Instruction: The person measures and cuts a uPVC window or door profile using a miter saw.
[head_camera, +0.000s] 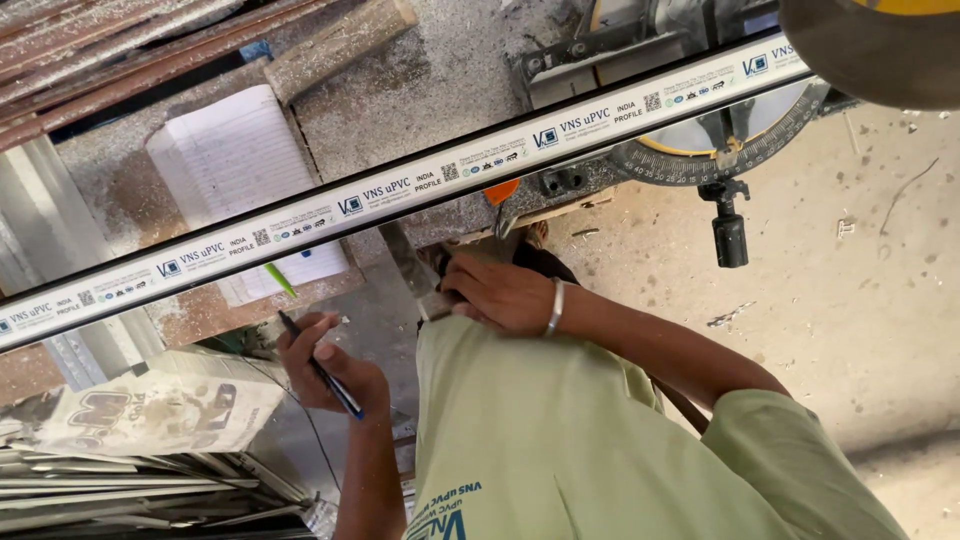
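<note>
Dusty counter (450, 80) carries a long white profile (400, 190); left hand (325, 365) grips a pen (320, 368), right hand (500, 295) clasps the counter's edge.

A long plastic profile (400, 190) with a glossy white film and dark edges crosses a dusty, rough grey bench (450, 80), beside matt lined paper (235, 160), rusty metal bars (120, 50) at upper left and a smooth metal bangle (555, 307) at centre.
</note>
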